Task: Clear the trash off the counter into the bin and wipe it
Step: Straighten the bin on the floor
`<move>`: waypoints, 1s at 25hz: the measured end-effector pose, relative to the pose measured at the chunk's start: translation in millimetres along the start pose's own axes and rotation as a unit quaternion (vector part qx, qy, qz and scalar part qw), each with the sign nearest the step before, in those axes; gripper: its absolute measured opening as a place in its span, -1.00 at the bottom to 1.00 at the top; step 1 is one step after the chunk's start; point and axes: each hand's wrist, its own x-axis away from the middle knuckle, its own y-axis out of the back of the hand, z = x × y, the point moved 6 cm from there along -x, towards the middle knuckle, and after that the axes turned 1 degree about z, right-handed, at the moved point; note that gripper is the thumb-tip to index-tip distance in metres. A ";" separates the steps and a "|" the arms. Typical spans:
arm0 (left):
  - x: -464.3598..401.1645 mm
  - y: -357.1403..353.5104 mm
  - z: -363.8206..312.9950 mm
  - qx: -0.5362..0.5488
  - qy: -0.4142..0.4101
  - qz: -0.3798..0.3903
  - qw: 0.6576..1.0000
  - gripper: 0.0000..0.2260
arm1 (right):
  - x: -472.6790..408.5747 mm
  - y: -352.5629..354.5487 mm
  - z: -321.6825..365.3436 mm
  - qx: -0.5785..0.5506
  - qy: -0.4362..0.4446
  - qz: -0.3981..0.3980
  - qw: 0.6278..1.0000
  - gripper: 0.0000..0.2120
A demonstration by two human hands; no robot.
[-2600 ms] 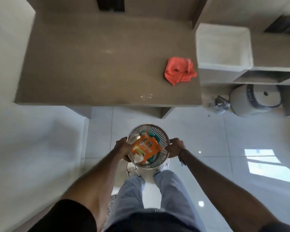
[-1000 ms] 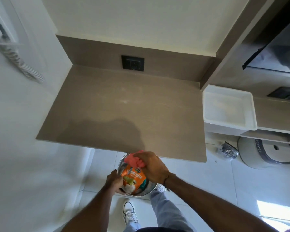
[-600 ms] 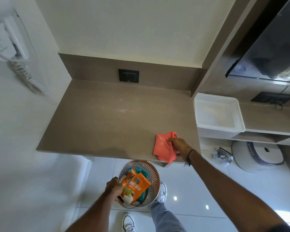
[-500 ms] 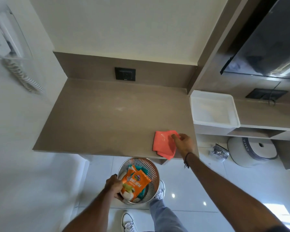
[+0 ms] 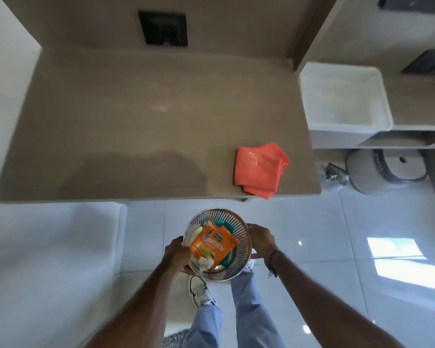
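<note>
Half a second back the right hand (image 5: 260, 241) was up on the brown stone-look bench (image 5: 136, 126) beside the folded orange-red cleaning cloth (image 5: 259, 169); now it has let the cloth go and dropped to the far rim of the round silver wire-mesh bin (image 5: 240, 227), and the view has tipped further downward. The left hand (image 5: 177, 254) grips the near-left rim, fingers curled around the wire; the right hand's fingers wrap the right rim, closed on it as far as can be told, so both hands carry the bin above the pale glossy tiled floor (image 5: 324, 247), in front of the bench edge. Inside the bin sit the orange snack packet (image 5: 212, 243), a teal wrapper (image 5: 222, 223) under it, and some white scraps; the bench shows no trash, only faint pale smears.

Risks, as I judge them: the packet stands tall and loose near the rim, so a tilt while the bin is set down could spill it onto the floor; the cloth's lower corner overhangs the bench edge, so a knock could drag it off; the bin may land close to the white shoe (image 5: 200, 292) and be kicked during wiping; the smears may be missed, since wiping appears not yet done.
</note>
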 end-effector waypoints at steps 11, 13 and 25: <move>-169.1 -87.3 69.6 0.021 0.033 0.055 0.998 -0.42 | -162.8 -69.4 -101.4 0.084 0.028 -0.071 0.994 -0.67; -191.6 -103.4 81.2 0.015 0.042 0.077 0.996 -0.26 | -189.6 -82.3 -117.6 0.091 0.019 -0.066 0.993 -0.64; -128.2 -107.1 76.3 -0.037 -0.011 0.069 0.997 -0.50 | -149.0 -60.3 -100.2 0.029 -0.023 -0.004 0.999 -0.70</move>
